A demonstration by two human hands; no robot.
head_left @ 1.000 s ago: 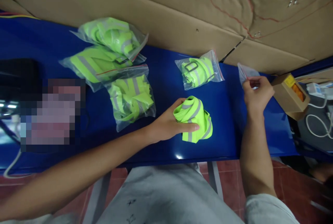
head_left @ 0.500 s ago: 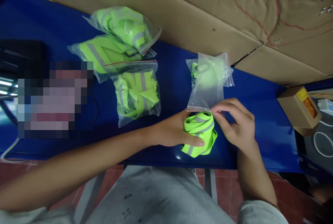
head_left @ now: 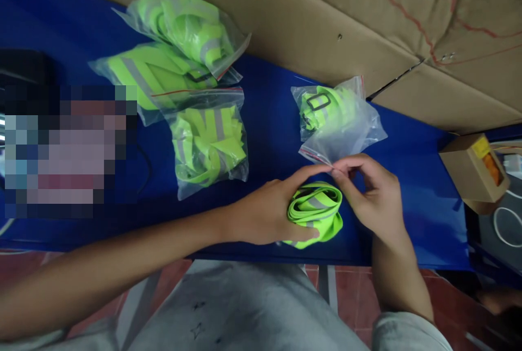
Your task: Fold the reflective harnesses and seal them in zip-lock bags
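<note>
My left hand (head_left: 271, 212) is wrapped round a rolled yellow-green strap with grey bands (head_left: 316, 212), near the table's front edge. Its index finger reaches forward to the red-lined mouth of a clear plastic bag (head_left: 340, 142). At that same mouth, my right hand (head_left: 375, 193) pinches the bag's edge between thumb and index finger. The bag's far part lies over or beside a bagged strap with a dark buckle (head_left: 320, 102). Left of my hands lies another bagged strap (head_left: 210, 144), with two more bags (head_left: 150, 74) (head_left: 183, 27) overlapping behind it.
The blue table (head_left: 267, 117) runs along brown cardboard (head_left: 310, 30) at the back. At the right edge stands a small cardboard box (head_left: 473, 169) with a yellow label. A blurred-out item (head_left: 77, 150) and a black object (head_left: 26, 68) are at the left.
The empty-looking bag has tipped down and to the right, uncovering the buckle of the bagged strap behind. My left index finger has come forward to the bag's mouth. The view has shifted slightly.
</note>
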